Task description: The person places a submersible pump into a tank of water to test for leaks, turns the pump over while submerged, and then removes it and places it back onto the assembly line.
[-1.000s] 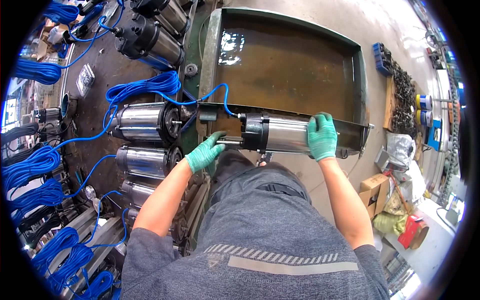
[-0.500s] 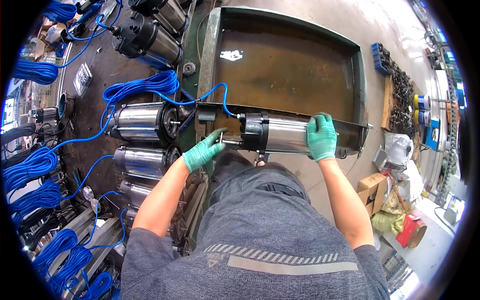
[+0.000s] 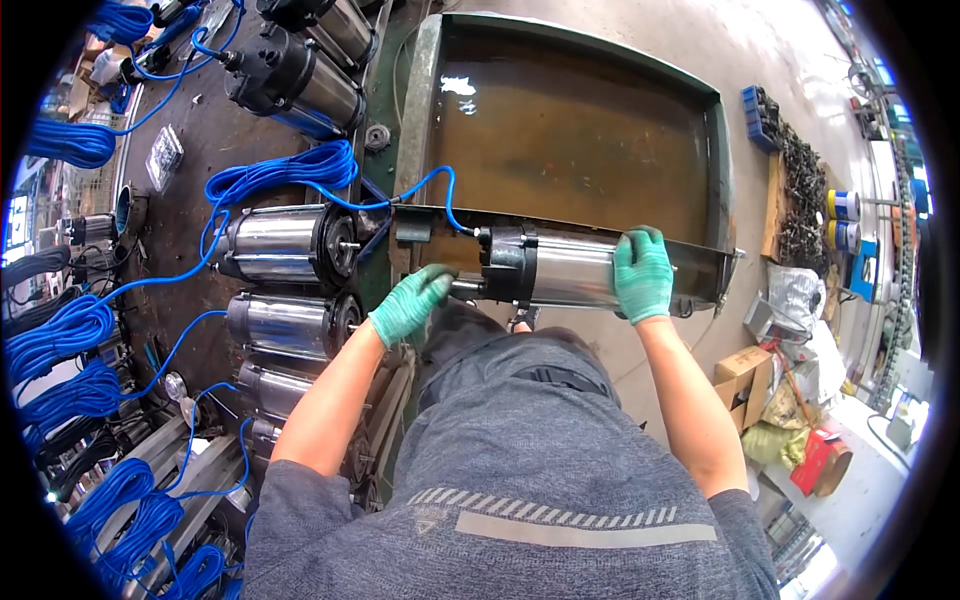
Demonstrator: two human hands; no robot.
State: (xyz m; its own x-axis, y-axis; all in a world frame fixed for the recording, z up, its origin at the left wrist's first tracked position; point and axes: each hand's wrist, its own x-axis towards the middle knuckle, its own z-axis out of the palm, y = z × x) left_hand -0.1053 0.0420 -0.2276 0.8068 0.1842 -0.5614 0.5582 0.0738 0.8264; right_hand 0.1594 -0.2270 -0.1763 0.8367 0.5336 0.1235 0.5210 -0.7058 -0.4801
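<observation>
A submersible pump (image 3: 570, 268) with a steel cylinder body and a black end cap lies sideways before me, along the near side of a water-filled tank (image 3: 722, 150). My right hand (image 3: 643, 275), in a green glove, grips the far right part of its body from above. A short metal fitting (image 3: 467, 287) sticks out of the black end. Beside its tip is my left hand (image 3: 412, 303), also gloved, with fingers curled together; what they hold, if anything, is hidden. From the black end a blue cable (image 3: 448, 190) runs left to a coiled bundle (image 3: 285, 172).
Several steel pumps (image 3: 283, 243) lie on the dark bench (image 3: 180, 240) at left, with more blue cable coils (image 3: 62, 335). On the right floor are a crate (image 3: 762, 118), a heap of dark metal parts (image 3: 800, 195), cans (image 3: 844, 205) and a cardboard box (image 3: 745, 385).
My left hand has shifted slightly, its fingers more curled; the thin metal piece seen at its fingertips before no longer shows. My right hand and the pump have stayed in place.
</observation>
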